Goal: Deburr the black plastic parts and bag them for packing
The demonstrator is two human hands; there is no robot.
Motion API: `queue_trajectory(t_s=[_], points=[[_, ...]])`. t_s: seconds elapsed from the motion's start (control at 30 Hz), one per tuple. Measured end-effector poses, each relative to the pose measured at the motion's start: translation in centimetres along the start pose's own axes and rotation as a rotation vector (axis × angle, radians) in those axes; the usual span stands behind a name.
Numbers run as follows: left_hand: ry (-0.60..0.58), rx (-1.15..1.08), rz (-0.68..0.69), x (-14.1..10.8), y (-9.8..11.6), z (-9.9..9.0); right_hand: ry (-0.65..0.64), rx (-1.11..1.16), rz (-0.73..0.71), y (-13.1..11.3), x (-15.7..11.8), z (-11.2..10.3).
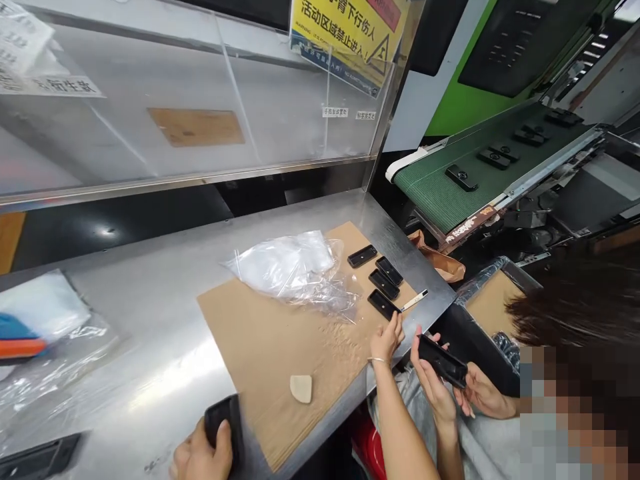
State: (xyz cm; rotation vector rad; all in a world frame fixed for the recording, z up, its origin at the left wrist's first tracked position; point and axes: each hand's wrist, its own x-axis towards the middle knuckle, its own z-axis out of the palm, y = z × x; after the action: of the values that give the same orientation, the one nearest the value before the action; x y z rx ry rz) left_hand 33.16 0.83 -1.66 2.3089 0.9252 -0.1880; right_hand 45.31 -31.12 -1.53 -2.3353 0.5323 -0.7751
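Note:
My left hand (pixel 207 450) is wrapped round a black plastic part (pixel 231 427) at the bottom of the view, with the thumb on its face. My right hand (pixel 386 341), a thin band at its wrist, has its fingertips closed at the near end of a black tray-shaped part (pixel 383 304) on the brown paper (pixel 260 347). Three similar black parts lie just beyond it, and a white pen-like stick (pixel 414 301) is beside it. A small beige block (pixel 301 389) rests on the paper between my hands.
Clear plastic bags (pixel 290 263) lie on the paper. Another black part (pixel 43 457) and a bag with blue and orange items are at left. A person beside me at right holds a black part (pixel 443 360). A green conveyor (pixel 430 190) behind carries several black parts.

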Motion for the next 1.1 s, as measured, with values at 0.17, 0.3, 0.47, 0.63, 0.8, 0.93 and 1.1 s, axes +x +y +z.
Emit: queue_trajectory(t_s=[0.17,0.3,0.47,0.63,0.8,0.93,1.1], points=[[0.152,-0.032,0.047,-0.3,2.2,-0.7,0.016,-0.016,-0.023,2.3,3.4,0.7],[-0.183,-0.544,0.044,-1.0,8.2,1.0,-0.065,0.002,-0.059,0.7,2.9,-0.3],[-0.727,-1.157,-0.136,-3.1,18.2,4.4,-0.186,0.057,-0.095,-5.4,-1.2,-3.7],[-1.093,-1.518,-0.243,-4.9,22.2,4.8,-0.278,0.155,-0.092,-10.7,-3.7,-8.1],[-1.167,-1.578,-0.342,-6.4,22.3,3.6,-0.311,0.116,-0.033,-11.8,-4.0,-10.1],[-1.199,-1.595,-0.371,-7.4,22.6,3.2,-0.293,0.101,-0.027,-11.7,-4.4,-10.7],[-1.283,-1.638,-0.345,-8.0,22.4,3.1,-0.276,0.098,-0.006,-11.9,-4.6,-11.6]])
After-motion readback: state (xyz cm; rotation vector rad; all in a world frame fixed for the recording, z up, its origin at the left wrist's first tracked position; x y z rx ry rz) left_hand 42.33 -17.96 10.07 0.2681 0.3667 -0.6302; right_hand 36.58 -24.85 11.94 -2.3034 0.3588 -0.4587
